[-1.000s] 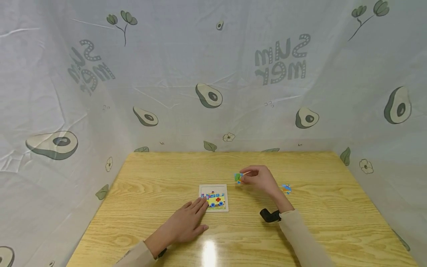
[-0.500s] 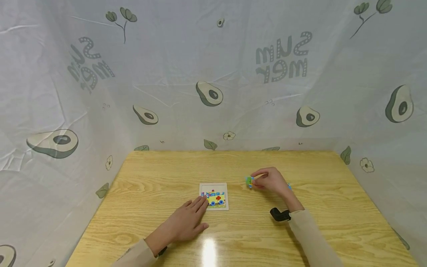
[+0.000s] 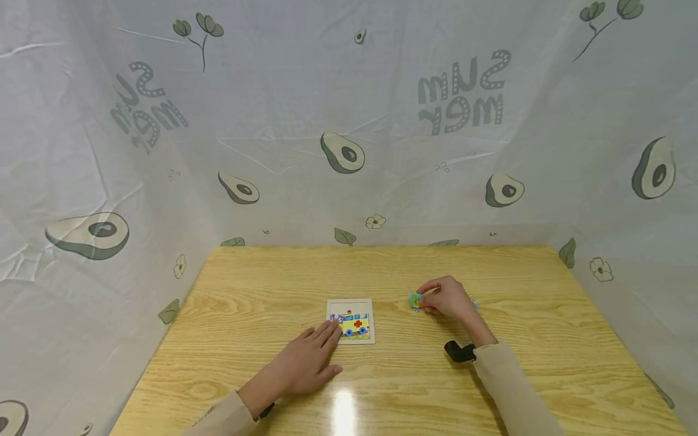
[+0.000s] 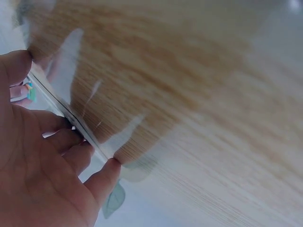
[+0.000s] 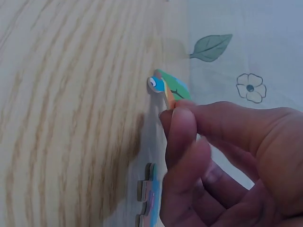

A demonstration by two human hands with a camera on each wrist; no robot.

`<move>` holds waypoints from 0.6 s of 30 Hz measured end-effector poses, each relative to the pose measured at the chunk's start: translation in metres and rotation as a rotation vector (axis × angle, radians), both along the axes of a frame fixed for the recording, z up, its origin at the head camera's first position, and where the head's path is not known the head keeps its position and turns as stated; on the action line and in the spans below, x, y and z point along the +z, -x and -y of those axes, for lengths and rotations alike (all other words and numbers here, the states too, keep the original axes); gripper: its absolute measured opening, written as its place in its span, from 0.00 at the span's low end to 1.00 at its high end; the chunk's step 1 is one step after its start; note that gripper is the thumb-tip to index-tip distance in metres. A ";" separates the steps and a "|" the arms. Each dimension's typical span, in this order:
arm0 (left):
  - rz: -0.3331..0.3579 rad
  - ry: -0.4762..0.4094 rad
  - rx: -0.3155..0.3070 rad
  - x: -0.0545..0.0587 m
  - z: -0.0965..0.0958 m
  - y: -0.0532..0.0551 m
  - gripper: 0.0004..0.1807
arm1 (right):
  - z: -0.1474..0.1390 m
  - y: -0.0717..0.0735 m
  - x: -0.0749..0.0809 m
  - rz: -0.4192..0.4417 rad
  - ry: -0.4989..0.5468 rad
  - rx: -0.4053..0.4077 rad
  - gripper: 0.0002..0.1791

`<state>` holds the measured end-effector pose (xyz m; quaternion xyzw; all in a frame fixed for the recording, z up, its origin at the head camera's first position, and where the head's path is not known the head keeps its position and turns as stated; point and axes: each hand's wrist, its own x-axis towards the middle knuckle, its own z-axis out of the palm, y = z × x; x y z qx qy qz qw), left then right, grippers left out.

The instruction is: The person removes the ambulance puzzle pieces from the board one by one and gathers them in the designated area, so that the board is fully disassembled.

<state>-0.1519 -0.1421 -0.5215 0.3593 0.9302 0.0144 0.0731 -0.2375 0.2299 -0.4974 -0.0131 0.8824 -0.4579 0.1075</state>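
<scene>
A square puzzle board (image 3: pixel 350 301) with a pale frame lies on the table. Its picture shows a yellow ambulance with a red cross in the lower part; the upper part is bare. My left hand (image 3: pixel 309 358) rests with straight fingers on the board's left edge, covering part of the picture. To the right of the board, my right hand (image 3: pixel 448 298) pinches a green and blue puzzle piece (image 5: pixel 176 89) between thumb and fingers, low over the table. Another puzzle piece (image 5: pixel 152 196), mostly hidden by the right hand in the head view, lies just beyond it.
The wooden table (image 3: pixel 283 272) extends around both hands. A white patterned curtain (image 3: pixel 283 200) closes off the back and both sides. Light glares off the table near its front.
My right hand has moved right and slightly nearer with the puzzle piece, now hiding most of the other piece. The left hand stays on the board.
</scene>
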 end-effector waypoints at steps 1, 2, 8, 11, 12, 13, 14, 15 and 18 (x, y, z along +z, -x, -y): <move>-0.001 0.002 0.000 0.000 0.000 0.000 0.41 | 0.000 0.000 0.000 -0.005 -0.018 0.003 0.13; -0.003 0.003 0.000 0.000 0.000 0.000 0.41 | 0.000 0.000 0.000 -0.004 -0.031 -0.004 0.13; -0.011 0.005 -0.005 0.000 -0.001 0.000 0.41 | 0.003 -0.002 0.003 -0.024 -0.098 -0.016 0.14; -0.014 0.005 -0.005 0.000 -0.002 0.001 0.41 | 0.004 -0.001 0.003 -0.042 -0.126 -0.013 0.14; -0.014 0.006 -0.004 0.000 -0.002 0.001 0.41 | 0.005 -0.001 0.002 -0.048 -0.133 -0.012 0.14; -0.016 0.007 -0.004 0.000 -0.002 0.001 0.41 | 0.005 0.000 0.002 -0.052 -0.139 -0.013 0.15; -0.016 0.007 -0.003 0.000 -0.002 0.001 0.41 | 0.005 0.000 0.001 -0.058 -0.145 -0.012 0.15; -0.014 0.007 -0.002 0.000 -0.002 0.001 0.41 | 0.006 0.001 0.001 -0.062 -0.150 -0.011 0.15; -0.005 0.008 0.000 0.000 -0.002 0.001 0.41 | 0.006 0.001 -0.002 -0.069 -0.156 -0.005 0.14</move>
